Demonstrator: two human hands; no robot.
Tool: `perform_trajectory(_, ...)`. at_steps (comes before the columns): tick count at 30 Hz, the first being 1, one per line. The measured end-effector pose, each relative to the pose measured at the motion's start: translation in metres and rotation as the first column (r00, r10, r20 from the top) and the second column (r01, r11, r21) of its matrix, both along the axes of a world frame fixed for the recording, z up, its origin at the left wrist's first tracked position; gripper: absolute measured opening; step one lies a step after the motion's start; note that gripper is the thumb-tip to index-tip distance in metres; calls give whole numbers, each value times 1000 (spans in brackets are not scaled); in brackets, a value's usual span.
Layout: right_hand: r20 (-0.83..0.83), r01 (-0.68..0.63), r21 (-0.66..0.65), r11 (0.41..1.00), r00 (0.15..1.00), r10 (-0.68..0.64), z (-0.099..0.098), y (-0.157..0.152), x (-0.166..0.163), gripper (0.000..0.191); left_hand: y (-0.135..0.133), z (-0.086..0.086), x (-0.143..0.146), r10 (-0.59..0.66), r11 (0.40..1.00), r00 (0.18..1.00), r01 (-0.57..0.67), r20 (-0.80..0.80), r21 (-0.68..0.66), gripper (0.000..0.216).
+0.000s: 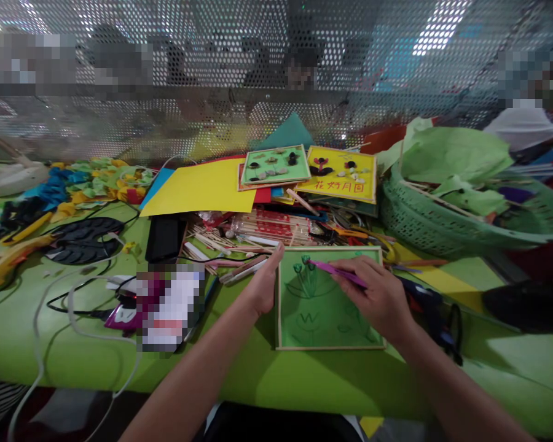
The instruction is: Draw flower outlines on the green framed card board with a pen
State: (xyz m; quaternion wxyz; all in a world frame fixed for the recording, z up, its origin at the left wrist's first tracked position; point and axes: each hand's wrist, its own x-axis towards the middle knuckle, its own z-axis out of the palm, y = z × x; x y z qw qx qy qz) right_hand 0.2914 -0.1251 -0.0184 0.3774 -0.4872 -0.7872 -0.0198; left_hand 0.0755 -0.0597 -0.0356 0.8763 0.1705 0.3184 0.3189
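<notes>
Here, the right hand (382, 294) holds a purple tool (338, 272) in a tight grip, tip over the green framed board (332, 319); the left hand (265, 282), fingers extended, rests against its left edge.

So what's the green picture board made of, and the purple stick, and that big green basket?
The green picture board looks like matte paper or card, edged with pale strips, probably wood. The purple stick in the right hand looks like smooth plastic, though that's unsure. The green basket seems plastic: moulded lattice walls.
</notes>
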Motion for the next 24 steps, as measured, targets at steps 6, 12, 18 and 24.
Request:
perform_trajectory(6, -7, 1, -15, 1000, 1000, -1, -1, 0, 0, 15, -1, 3, 0, -5, 1000, 999, 4, -35, -11, 67)
perform_trajectory(12, -40, 18, -32, 999, 999, -19, 2, -2, 1, 15, 0, -5, -2, -16, 1000, 1000, 16, 12, 12, 66)
perform_trajectory(18, -68, 29, 9, 1000, 997, -28, 2, -1, 4, 12, 1, -5, 0, -45, 999, 999, 46, -20, 25, 71)
perform_trajectory(24, -49, 14, 19, 1000, 999, -13, 1, -1, 5, 13, -1, -1, 1, -6, 1000, 999, 6, -52, 4, 66)
